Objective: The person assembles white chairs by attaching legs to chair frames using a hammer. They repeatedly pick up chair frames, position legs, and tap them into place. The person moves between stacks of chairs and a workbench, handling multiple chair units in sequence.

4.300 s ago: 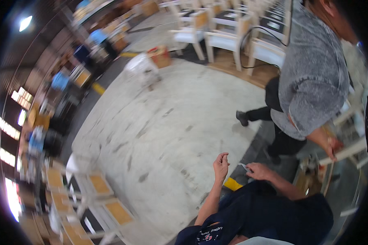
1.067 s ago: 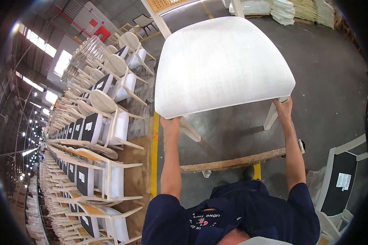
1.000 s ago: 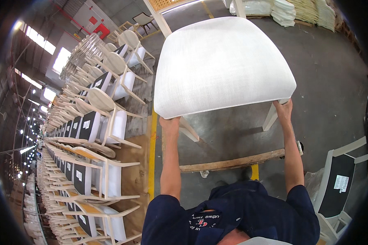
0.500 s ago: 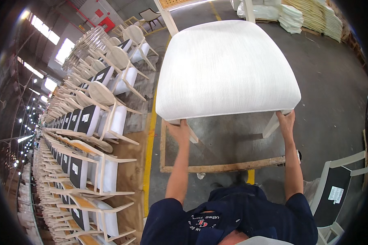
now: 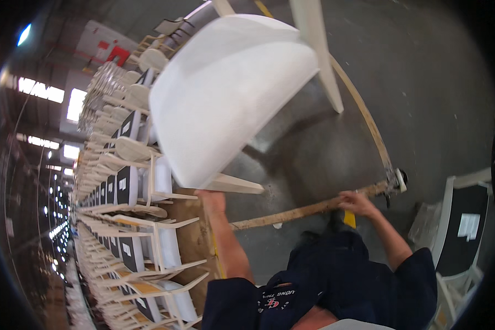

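A chair with a white upholstered seat (image 5: 231, 93) and pale wooden legs stands turned and tilted in front of me. Its seat corner and one leg (image 5: 239, 185) point toward me on the left, and another leg (image 5: 324, 71) shows at the far right. My left hand (image 5: 212, 201) grips the chair under the near seat corner, beside that leg; the seat partly hides its fingers. Away from the chair, my right hand (image 5: 358, 204) hangs with loosely bent fingers over the near bar of a low wooden frame (image 5: 297, 212), holding nothing.
The wooden frame lies low around the chair's legs, with a caster (image 5: 396, 180) at its right corner. Rows of stacked pale chairs (image 5: 148, 236) line the left side. At lower right stands another chair with a dark panel (image 5: 461, 234) and a pale label.
The chair has turned and shifted left, its seat now tilted. My right hand has let go of its corner and dropped back toward me; my left hand has stayed on the chair, moving left and nearer.
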{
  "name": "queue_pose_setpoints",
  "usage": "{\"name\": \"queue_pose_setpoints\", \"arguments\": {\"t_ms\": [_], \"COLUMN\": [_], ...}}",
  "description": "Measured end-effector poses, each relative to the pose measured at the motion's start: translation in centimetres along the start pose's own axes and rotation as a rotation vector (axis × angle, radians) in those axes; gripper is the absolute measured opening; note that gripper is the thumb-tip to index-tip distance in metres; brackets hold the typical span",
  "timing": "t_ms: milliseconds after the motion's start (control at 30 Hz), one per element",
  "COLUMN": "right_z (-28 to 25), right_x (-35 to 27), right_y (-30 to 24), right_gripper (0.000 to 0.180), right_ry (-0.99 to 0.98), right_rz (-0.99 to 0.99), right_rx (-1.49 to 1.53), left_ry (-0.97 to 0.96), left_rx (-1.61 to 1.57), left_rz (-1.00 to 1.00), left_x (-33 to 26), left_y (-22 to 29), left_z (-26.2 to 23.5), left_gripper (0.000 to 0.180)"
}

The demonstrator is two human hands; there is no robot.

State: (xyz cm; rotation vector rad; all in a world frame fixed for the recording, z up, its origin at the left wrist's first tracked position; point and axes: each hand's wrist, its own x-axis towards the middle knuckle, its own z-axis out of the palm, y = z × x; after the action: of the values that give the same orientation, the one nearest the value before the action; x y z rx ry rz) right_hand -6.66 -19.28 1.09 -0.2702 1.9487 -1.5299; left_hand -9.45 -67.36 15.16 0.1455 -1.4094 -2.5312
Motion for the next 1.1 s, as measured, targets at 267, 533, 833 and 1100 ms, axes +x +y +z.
{"name": "queue_pose_setpoints", "arguments": {"t_ms": [267,533,833,1100], "right_z": [-7.4,-4.8,-5.3,-11.3], "right_x": [-8.4,-9.4,13.3,33.5], "right_y": [32.8,21.1,4.2,0.5], "right_gripper": [0.045,0.022,0.066,0.045], "right_ry": [1.371,0.886,1.031,1.113], "right_rz": [0.466,0.655,-0.323,-0.239], "right_rx": [-0.575,0.096,-0.336,-0.087], "left_ry": [0.33,0.434,0.513,0.547], "left_rx": [0.803,0.702,0.688,0.725], "left_rz": [0.35,0.331,0.343,0.448], "left_x": [2.9,3.0,2.7,6.9], "left_y": [2.3,1.5,0.5,-1.7], "left_z": [-2.5,2.0,-1.0,-0.9], "left_gripper": [0.052,0.047,0.038,0.024]}}
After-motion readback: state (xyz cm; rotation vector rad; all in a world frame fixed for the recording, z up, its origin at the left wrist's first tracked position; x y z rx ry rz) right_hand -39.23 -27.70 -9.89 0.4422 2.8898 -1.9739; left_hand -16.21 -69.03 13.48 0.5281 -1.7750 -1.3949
